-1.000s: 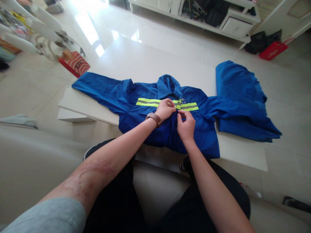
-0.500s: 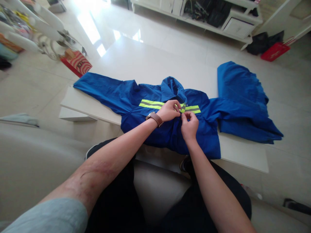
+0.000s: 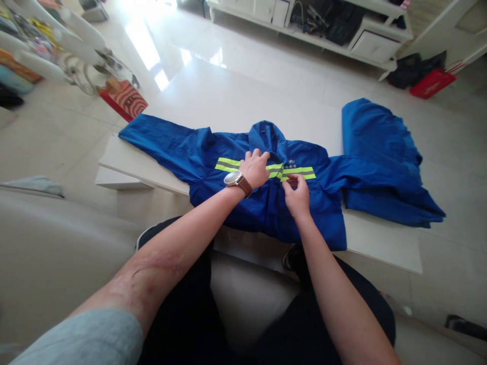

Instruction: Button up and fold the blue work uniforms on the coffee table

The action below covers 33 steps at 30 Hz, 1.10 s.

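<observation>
A blue work jacket with a yellow-green reflective stripe across the chest lies front side up, its collar away from me. My left hand, with a watch on the wrist, rests palm down over the stripe just below the collar, its fingers apart and slightly bent. Beside it, my right hand pinches the front edge of the jacket at the stripe between thumb and fingertips. What lies under my left palm is hidden.
The jacket lies on a white table. Folded blue cloth is at the right end, partly under the sleeve. A red-and-white paper bag stands past the left end. A white cabinet and red bag are farther back.
My left hand has come away from the fingertips of the right, moved left and turned palm down over the stripe. My right hand stays at the front edge.
</observation>
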Available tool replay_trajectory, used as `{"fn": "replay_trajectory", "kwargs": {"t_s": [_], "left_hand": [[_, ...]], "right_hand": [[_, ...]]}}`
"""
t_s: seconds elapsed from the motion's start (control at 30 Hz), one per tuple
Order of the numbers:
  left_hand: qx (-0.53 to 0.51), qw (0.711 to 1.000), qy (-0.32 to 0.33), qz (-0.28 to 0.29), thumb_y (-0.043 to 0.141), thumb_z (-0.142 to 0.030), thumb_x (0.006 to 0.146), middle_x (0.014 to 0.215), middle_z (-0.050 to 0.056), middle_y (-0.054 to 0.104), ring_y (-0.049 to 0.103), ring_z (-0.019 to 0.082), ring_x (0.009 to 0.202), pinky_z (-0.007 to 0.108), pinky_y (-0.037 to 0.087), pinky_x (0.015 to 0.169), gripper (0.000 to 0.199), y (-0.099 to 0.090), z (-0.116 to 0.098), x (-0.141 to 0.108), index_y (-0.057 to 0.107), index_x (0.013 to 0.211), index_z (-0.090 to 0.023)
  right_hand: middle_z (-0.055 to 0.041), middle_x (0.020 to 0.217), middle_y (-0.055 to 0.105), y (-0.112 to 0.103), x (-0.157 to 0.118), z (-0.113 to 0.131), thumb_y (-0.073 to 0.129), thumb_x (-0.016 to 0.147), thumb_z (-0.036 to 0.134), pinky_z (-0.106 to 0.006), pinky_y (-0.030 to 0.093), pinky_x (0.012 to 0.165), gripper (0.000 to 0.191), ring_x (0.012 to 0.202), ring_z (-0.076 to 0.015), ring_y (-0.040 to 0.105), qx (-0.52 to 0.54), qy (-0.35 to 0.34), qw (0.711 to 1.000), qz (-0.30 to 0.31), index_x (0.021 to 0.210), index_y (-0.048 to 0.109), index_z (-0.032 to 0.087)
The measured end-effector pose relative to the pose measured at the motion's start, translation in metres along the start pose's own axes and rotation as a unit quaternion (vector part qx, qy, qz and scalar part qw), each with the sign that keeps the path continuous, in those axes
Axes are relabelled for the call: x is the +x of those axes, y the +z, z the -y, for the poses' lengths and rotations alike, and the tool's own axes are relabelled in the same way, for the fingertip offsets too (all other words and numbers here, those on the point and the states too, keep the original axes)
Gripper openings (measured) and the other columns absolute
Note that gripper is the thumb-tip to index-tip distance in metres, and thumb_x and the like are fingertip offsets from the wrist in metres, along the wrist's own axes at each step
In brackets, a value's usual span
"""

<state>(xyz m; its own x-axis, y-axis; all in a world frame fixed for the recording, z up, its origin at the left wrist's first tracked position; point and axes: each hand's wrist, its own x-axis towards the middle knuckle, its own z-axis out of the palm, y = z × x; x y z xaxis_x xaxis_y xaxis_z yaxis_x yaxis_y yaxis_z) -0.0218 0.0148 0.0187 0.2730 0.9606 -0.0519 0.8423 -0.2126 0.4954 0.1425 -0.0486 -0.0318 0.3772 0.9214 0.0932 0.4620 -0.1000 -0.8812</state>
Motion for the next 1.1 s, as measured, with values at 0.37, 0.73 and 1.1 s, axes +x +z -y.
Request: {"fn": "replay_trajectory", "kwargs": {"t_s": [0.37,0.73,1.1], "left_hand": [[0.075,0.98,-0.134,0.124,0.041,-0.071,0.09,0.177,-0.002,0.007,-0.009,0.052,0.157,0.084,0.01,0.113,0.084,0.003,0.112,-0.005,0.021,0.166,-0.042],[0.12,0.993,-0.01,0.014,0.04,-0.054,0.097,0.173,0.003,0.026,0.007,0.042,0.159,0.069,0.011,0.122,0.069,-0.014,0.131,0.044,0.033,0.164,-0.035],[0.118,0.993,-0.026,-0.015,0.031,-0.063,0.105,0.175,-0.01,0.016,0.002,0.027,0.158,0.065,-0.003,0.124,0.066,-0.01,0.181,0.107,0.025,0.163,-0.034]], "right_hand": [[-0.01,0.162,0.044,-0.044,-0.007,-0.061,0.042,0.102,0.045,-0.059,0.037,0.114,0.051,0.15,-0.031,0.034,-0.364,-0.071,0.92,0.129,0.151,0.049,0.031],[-0.0167,0.141,0.06,-0.02,0.077,-0.028,0.047,0.099,0.037,-0.048,0.041,0.107,0.04,0.133,-0.0321,0.047,-0.39,-0.165,0.903,0.076,0.131,0.064,0.021],[-0.011,0.166,0.038,0.025,0.187,-0.09,0.038,0.106,0.053,-0.069,0.025,0.115,0.053,0.157,-0.034,0.021,-0.347,-0.18,0.911,0.129,0.152,0.049,0.029]]}}
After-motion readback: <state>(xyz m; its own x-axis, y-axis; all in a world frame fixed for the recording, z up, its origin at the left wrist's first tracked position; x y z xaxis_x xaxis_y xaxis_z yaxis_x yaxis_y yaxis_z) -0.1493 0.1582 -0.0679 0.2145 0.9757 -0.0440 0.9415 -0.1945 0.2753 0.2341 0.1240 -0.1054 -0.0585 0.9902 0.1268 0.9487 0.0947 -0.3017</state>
